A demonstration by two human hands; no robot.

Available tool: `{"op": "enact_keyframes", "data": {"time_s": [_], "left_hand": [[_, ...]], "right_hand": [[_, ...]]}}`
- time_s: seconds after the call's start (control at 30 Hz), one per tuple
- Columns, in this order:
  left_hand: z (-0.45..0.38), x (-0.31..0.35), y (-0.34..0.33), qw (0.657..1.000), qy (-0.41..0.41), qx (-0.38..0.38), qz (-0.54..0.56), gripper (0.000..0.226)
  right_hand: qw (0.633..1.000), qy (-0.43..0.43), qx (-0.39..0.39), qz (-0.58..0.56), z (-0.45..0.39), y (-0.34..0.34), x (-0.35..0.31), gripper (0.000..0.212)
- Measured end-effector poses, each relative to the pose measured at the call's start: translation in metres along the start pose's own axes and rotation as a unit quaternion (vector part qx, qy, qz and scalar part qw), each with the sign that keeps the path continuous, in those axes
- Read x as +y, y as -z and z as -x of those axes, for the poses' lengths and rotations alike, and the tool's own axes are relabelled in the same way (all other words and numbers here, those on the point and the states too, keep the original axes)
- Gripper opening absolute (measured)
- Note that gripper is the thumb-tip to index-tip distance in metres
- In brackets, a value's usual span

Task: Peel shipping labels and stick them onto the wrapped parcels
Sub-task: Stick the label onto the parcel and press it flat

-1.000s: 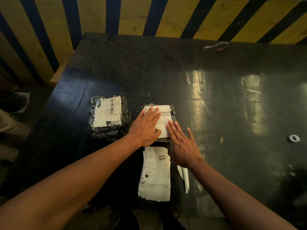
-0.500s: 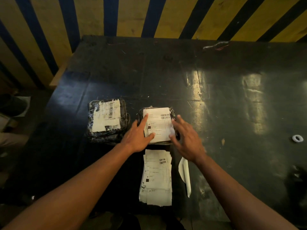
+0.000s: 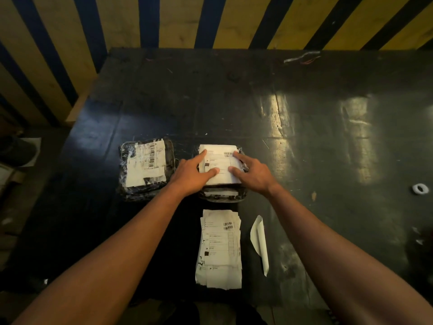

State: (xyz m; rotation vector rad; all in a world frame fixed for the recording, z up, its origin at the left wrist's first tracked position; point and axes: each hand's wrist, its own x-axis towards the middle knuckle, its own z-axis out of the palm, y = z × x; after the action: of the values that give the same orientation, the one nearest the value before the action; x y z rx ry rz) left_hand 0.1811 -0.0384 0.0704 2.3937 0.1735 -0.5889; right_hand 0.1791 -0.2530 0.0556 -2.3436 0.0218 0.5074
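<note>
Our left hand and right hand lie spread and flat on the label, thumbs and forefingers pressing its two sides; neither closes around anything. A second ago both palms covered the near half of that label and half a second ago the fingers were lifted to its edges, so we have gone from a broad rub to pinning the sides, and we judge the label is now stuck and only being smoothed. It sits on top of the right parcel, a dark wrapped bundle at the middle of the table. Just to its left, apart from it, the left parcel already carries its own label and has not moved. Nearer us the label stack rests where it was, with the peeled backing strip curled beside it on the right. That leaves this parcel nearly done and, we think, the next label to take from the stack. Our fingers hide the label's side edges, so we cannot tell if they lie flat; the print is too small to read, and the small white ring at far right is unclear.
</note>
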Motion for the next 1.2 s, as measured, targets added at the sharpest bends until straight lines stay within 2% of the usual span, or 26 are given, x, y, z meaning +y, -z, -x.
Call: {"op": "enact_keyframes", "data": {"time_s": [0.07, 0.17, 0.3, 0.47, 0.57, 0.7, 0.87, 1.07, 1.13, 1.2], "left_hand": [[0.000, 0.011, 0.011, 0.999, -0.019, 0.018, -0.026, 0.084], [0.005, 0.030, 0.018, 0.995, -0.066, 0.046, -0.063, 0.084], [0.007, 0.052, -0.007, 0.990, -0.109, 0.037, -0.080, 0.087], [0.005, 0.082, -0.093, 0.990, -0.127, -0.060, -0.021, 0.092], [0.003, 0.103, -0.152, 0.983, -0.133, -0.115, -0.042, 0.095], [0.000, 0.138, -0.219, 0.977, -0.125, -0.165, -0.040, 0.096], [-0.017, 0.170, -0.271, 0.973, -0.118, -0.198, -0.030, 0.097], [-0.018, 0.162, -0.283, 0.968, -0.118, -0.210, -0.073, 0.095], [-0.011, 0.153, -0.272, 0.968, -0.135, -0.202, -0.070, 0.092], [0.000, 0.136, -0.256, 0.971, -0.159, -0.170, -0.064, 0.084]], "right_hand": [[1.000, 0.013, 0.019, -0.013, 0.000, 0.007, -0.002, 0.065], [0.997, 0.038, 0.065, -0.035, 0.007, 0.014, 0.004, 0.067], [0.993, 0.034, 0.099, -0.051, 0.026, 0.022, 0.040, 0.072], [0.988, -0.038, 0.134, -0.064, 0.060, 0.030, 0.130, 0.075], [0.982, -0.097, 0.141, -0.076, 0.084, 0.038, 0.187, 0.074], [0.973, -0.176, 0.145, -0.042, 0.100, 0.058, 0.243, 0.072], [0.968, -0.216, 0.121, -0.024, 0.093, 0.077, 0.293, 0.073], [0.973, -0.216, 0.075, 0.015, 0.094, 0.070, 0.306, 0.070], [0.970, -0.213, 0.105, 0.048, 0.099, 0.067, 0.291, 0.071], [0.963, -0.189, 0.175, 0.078, 0.104, 0.059, 0.271, 0.071]]}}
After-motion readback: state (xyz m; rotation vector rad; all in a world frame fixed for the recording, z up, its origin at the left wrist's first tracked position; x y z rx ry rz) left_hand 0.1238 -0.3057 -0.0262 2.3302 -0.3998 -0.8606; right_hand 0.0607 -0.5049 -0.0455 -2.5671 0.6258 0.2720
